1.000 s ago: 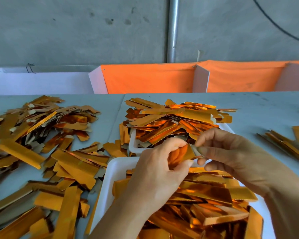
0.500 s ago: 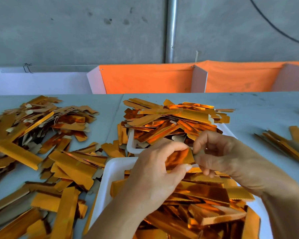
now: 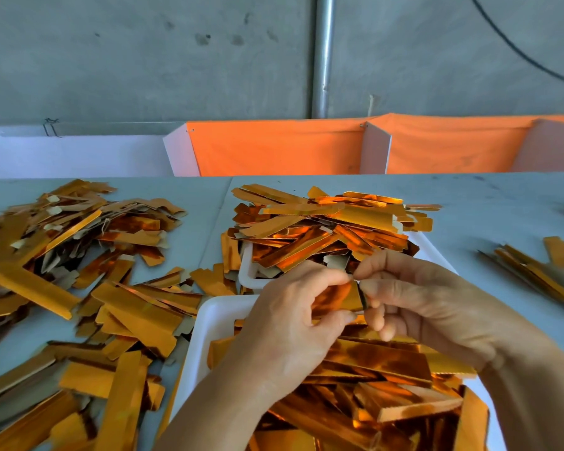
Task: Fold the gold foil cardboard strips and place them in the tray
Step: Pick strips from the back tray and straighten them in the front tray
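Head view: both hands work one strip [image 3: 337,296] above the near tray [image 3: 209,323]. I see the left hand [image 3: 290,323] curl its fingers round the left part of the strip, thumb below and forefinger on top. The right hand [image 3: 427,307] pinches the strip's right end between thumb and forefinger, with the other fingers curled under.

Change against the two earlier pictures: a second ago the right hand holds a pale end tab that stands out to the right of the strip. Half a second ago that hand is raised and curled over the end. Now the tab no longer sticks out, and a dark folded edge shows at the pinch. I judge that the end fold is made or is being pressed flat. The hands have also closed toward each other, so less of the strip shows between them.

Meaning for the task: I judge this strip close to finished. It is held in the air, not yet in a tray. The near tray already carries many strips, and the far tray [image 3: 246,271] is heaped above its rim. Loose strips [image 3: 66,255] lie on the table [image 3: 489,206] to the left, and a smaller bundle [image 3: 541,271] lies to the right.
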Action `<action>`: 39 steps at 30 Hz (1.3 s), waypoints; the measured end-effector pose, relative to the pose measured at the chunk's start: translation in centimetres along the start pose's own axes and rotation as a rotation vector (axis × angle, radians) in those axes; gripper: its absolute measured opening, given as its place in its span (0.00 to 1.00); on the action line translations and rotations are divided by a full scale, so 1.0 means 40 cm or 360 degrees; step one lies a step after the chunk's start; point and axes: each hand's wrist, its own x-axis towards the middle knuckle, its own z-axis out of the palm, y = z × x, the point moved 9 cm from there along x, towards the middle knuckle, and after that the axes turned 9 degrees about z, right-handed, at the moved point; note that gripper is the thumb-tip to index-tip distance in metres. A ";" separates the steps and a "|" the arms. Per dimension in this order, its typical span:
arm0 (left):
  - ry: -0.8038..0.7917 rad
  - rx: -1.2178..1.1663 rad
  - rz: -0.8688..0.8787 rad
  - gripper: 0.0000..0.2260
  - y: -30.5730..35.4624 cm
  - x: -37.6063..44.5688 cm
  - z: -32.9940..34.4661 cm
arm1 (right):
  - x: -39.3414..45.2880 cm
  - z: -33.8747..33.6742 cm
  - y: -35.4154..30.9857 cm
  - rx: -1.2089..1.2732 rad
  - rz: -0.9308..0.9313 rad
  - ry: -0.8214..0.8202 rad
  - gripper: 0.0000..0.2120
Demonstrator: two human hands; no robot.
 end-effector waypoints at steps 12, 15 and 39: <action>-0.0076 0.0019 0.0028 0.16 0.004 0.000 0.011 | 0.001 -0.007 0.011 -0.0103 0.0137 0.0116 0.13; -0.0075 0.0006 0.0011 0.16 0.001 -0.001 0.011 | -0.001 -0.008 0.008 -0.0106 0.0124 0.0139 0.13; -0.0056 0.0429 0.0297 0.18 0.041 0.010 0.019 | 0.005 -0.021 0.000 -0.0295 -0.0019 0.0195 0.08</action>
